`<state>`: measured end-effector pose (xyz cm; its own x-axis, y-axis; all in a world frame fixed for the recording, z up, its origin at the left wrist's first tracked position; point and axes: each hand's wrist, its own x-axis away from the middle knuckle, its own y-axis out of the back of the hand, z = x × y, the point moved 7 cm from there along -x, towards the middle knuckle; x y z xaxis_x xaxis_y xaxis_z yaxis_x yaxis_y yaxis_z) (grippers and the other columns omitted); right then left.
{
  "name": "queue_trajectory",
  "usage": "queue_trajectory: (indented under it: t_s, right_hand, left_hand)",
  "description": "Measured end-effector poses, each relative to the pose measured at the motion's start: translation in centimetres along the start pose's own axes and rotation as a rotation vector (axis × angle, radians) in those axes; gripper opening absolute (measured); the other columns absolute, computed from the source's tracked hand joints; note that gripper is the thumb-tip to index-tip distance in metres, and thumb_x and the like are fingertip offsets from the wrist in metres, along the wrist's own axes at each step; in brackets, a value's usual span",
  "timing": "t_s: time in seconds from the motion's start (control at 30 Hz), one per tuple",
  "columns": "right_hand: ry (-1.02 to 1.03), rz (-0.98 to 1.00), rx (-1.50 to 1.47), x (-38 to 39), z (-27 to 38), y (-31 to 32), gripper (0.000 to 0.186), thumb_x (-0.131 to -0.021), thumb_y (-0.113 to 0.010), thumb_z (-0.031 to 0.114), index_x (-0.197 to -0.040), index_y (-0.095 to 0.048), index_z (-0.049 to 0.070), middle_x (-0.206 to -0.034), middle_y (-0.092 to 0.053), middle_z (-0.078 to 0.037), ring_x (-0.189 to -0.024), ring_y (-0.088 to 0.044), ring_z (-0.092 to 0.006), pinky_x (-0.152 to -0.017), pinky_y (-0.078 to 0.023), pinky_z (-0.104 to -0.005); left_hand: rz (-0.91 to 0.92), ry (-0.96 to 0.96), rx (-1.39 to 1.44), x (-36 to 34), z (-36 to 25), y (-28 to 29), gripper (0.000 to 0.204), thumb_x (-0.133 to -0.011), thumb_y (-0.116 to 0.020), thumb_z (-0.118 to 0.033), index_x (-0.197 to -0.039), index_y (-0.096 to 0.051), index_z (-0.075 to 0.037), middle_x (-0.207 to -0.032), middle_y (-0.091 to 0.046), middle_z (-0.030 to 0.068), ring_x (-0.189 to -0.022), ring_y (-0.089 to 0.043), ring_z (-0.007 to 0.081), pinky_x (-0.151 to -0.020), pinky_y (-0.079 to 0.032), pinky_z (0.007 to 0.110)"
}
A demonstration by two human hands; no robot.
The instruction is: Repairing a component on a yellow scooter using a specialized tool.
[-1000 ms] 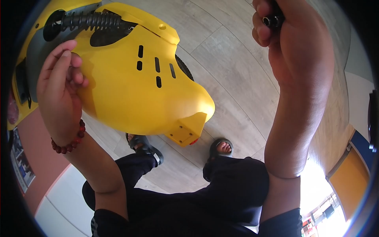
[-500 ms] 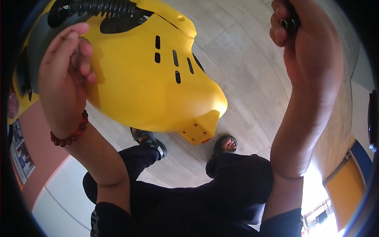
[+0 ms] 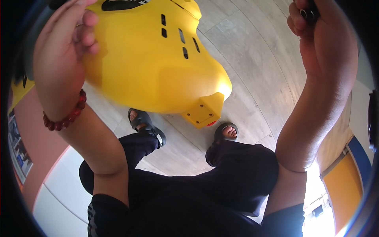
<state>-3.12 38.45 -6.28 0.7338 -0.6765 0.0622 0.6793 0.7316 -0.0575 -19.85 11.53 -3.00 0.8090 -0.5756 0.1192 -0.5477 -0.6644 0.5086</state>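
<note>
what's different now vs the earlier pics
In the view, the yellow cover and sandals have shifted up, and the cover's spring has left the frame. The left hand has moved up, the right hand rightward. The right hand still grips the black object; nothing was visibly released.

shell (image 3: 158, 71): ahead of 2 sandals (image 3: 148, 128) | left grip (image 3: 63, 55): shell's left side | right grip (image 3: 323, 39): right of shell

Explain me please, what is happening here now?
A person's right hand grips a small black object, mostly hidden, so I cannot tell what it is. The left hand, a red bead bracelet at its wrist, is half-curled with nothing visible in it. It overlaps a large yellow shell in view; whether they touch is unclear.
</note>
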Motion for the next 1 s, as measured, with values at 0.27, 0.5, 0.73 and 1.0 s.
queue_trajectory:
  t_s: [0.27, 0.5, 0.73, 1.0]
  right_hand:
    - [-0.038, -0.066, 0.120, 1.8, 0.6, -1.1, 0.025, -0.090, -0.048, 0.021, -0.088, -0.059, -0.001, -0.058, -0.046, 0.000, -0.045, -0.040, -0.0038, -0.040, -0.029, -0.0186]
    - [-0.064, 0.093, 0.023, 3.1, -0.4, -6.1, 0.023, -0.092, -0.044, 0.019, -0.087, -0.056, 0.001, -0.056, -0.042, 0.002, -0.043, -0.035, -0.0035, -0.039, -0.027, -0.0178]
    - [-0.098, 0.231, -0.005, 3.6, -0.2, -6.3, 0.023, -0.093, -0.043, 0.019, -0.088, -0.054, -0.001, -0.056, -0.042, 0.001, -0.045, -0.036, -0.0045, -0.041, -0.029, -0.0187]
    - [-0.472, 0.466, -0.064, 10.4, 3.5, -8.1, 0.022, -0.093, -0.045, 0.020, -0.091, -0.054, 0.000, -0.063, -0.049, 0.000, -0.054, -0.047, -0.0068, -0.050, -0.039, -0.0213]
  left_hand:
    - [-0.255, -0.090, 0.021, 0.9, -1.1, -3.3, 0.014, -0.085, -0.057, -0.016, -0.092, -0.062, -0.005, -0.067, -0.055, -0.0017, -0.053, -0.048, 0.0036, -0.048, -0.040, 0.018]
    - [-0.333, -0.373, -0.174, 3.4, -2.2, -2.3, 0.003, -0.078, -0.056, -0.004, -0.080, -0.058, -0.001, -0.065, -0.057, 0.0109, -0.056, -0.056, 0.0222, -0.053, -0.044, 0.027]
    - [-0.349, -0.525, -0.097, 3.7, -4.3, -3.4, 0.003, -0.076, -0.057, -0.001, -0.079, -0.057, -0.001, -0.067, -0.056, 0.0124, -0.057, -0.055, 0.0256, -0.051, -0.043, 0.030]
    - [0.074, 0.217, 0.867, 5.6, -6.5, -4.7, 0.024, -0.093, -0.042, -0.017, -0.103, -0.055, 0.001, -0.091, -0.056, 0.0057, -0.075, -0.054, 0.0108, -0.064, -0.047, 0.027]
